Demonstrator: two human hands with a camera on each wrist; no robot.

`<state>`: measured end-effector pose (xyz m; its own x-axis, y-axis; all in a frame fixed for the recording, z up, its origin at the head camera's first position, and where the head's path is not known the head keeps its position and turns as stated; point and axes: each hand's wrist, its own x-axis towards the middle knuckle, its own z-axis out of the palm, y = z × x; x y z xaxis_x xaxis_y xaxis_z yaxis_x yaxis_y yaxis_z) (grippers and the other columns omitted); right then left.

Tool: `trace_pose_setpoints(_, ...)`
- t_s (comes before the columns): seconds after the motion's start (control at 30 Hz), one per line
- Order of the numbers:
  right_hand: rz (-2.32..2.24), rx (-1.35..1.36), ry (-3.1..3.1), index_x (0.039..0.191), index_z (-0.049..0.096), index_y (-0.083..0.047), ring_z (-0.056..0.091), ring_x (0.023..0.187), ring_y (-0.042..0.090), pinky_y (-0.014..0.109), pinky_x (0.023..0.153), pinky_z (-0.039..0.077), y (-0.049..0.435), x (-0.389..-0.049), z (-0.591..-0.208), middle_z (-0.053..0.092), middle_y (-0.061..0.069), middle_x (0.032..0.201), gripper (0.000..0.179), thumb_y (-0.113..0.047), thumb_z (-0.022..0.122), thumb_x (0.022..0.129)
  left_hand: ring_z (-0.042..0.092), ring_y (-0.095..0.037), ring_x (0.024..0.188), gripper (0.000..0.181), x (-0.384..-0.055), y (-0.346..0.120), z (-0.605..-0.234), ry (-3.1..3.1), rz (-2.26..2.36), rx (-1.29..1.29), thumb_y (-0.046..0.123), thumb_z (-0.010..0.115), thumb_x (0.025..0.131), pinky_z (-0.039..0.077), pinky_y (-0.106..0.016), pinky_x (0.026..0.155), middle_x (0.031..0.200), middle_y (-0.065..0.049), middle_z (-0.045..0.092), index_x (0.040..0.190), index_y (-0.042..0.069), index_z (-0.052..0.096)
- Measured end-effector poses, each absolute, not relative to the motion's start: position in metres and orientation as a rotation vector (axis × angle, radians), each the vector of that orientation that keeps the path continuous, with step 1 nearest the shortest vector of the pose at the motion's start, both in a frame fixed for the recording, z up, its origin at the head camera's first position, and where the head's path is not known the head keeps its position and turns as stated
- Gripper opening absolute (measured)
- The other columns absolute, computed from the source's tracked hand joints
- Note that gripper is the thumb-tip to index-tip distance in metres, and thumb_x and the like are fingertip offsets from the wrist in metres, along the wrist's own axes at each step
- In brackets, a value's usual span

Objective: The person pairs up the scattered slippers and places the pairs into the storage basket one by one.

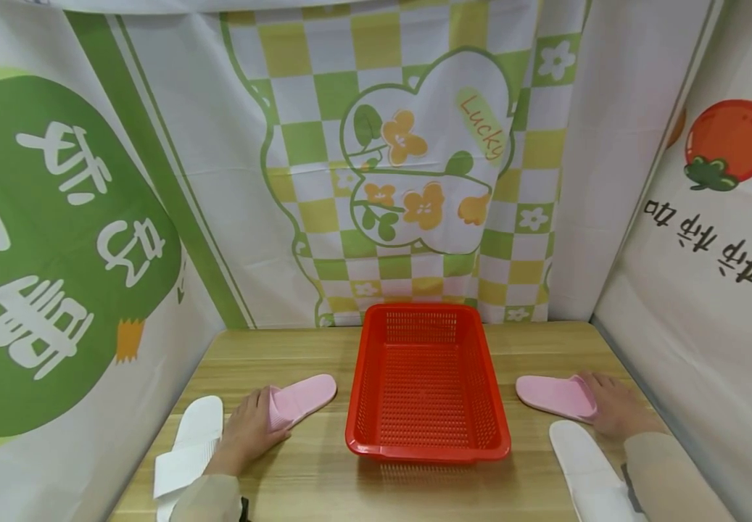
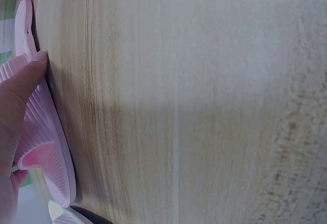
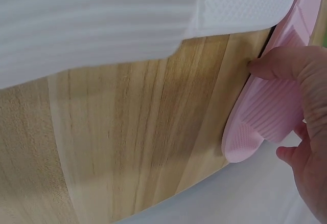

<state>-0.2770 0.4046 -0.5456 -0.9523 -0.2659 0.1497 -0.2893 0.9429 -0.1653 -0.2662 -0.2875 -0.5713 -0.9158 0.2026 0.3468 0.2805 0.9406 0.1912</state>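
Note:
On the left of the table, a pink slipper [image 1: 308, 397] lies with its toe pointing left, and my left hand [image 1: 246, 433] grips it across the strap. The left wrist view shows the thumb on the near edge of that slipper [image 2: 60, 137] and a fingertip on the far side. Over on the right, my right hand [image 1: 616, 407] holds a second pink slipper [image 1: 548, 392] by its strap end. Its thumb lies along one edge of this slipper [image 3: 276, 106], with the other fingers round the opposite side, partly hidden. Both slippers appear to rest on the wood.
Between the hands stands a red plastic basket [image 1: 428, 454] with perforated walls. One white slipper [image 1: 183, 464] lies at the left edge beside my left forearm, another white slipper [image 1: 587, 467] near my right forearm. Printed cloth [image 1: 310, 145] encloses the wooden table [image 1: 310, 478] behind and at both sides.

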Motion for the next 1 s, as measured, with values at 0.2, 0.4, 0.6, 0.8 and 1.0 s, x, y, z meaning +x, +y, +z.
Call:
trace_pose_setpoints(0.2,0.276,0.398,-3.024,0.135,0.043,0.003,0.039,0.116,0.061,0.071,0.092,0.033,0.406,-0.280,-0.549,0.047,0.035,0.126,0.066,0.000,0.068,0.074,0.053,-0.047,0.105,0.096,-0.266,-0.288,-0.573,-2.764,-0.331,-0.365,0.038,0.088,0.064,0.045,-0.058,0.087,0.116,-0.030,0.051,0.131,-0.011,0.042)
trace_pose_setpoints(0.4,0.292,0.378,-3.052,0.135,0.043,0.003,0.039,0.115,0.062,0.071,0.091,0.034,0.407,-0.281,-0.550,0.046,0.036,0.127,0.065,0.001,0.068,0.075,0.055,-0.045,0.101,0.094,-0.269,-0.289,-0.575,-2.748,-0.334,-0.376,0.038,0.089,0.062,0.047,-0.058,0.085,0.113,-0.027,0.053,0.130,-0.009,0.044)
trace_pose_setpoints(0.6,0.299,0.362,-3.067,0.135,0.044,0.003,0.040,0.115,0.061,0.070,0.091,0.035,0.406,-0.281,-0.548,0.047,0.036,0.127,0.065,0.002,0.068,0.074,0.055,-0.043,0.101,0.090,-0.274,-0.289,-0.575,-2.779,-0.361,-0.363,0.039,0.088,0.063,0.046,-0.057,0.085,0.112,-0.024,0.053,0.128,-0.006,0.046)
trace_pose_setpoints(0.8,0.320,0.344,-3.078,0.136,0.044,0.002,0.039,0.117,0.060,0.071,0.091,0.034,0.407,-0.281,-0.549,0.045,0.036,0.129,0.067,0.002,0.070,0.074,0.054,-0.046,0.103,0.091,-0.274,-0.290,-0.573,-2.808,-0.359,-0.364,0.037,0.087,0.065,0.045,-0.059,0.087,0.115,-0.027,0.052,0.130,-0.009,0.043)
trace_pose_setpoints(1.0,0.313,0.337,-3.083,0.136,0.043,0.004,0.038,0.116,0.061,0.071,0.092,0.034,0.405,-0.281,-0.549,0.045,0.038,0.128,0.066,0.002,0.068,0.075,0.053,-0.047,0.105,0.093,-0.277,-0.291,-0.577,-2.819,-0.311,-0.347,0.039,0.084,0.067,0.044,-0.061,0.087,0.117,-0.030,0.051,0.132,-0.011,0.041)
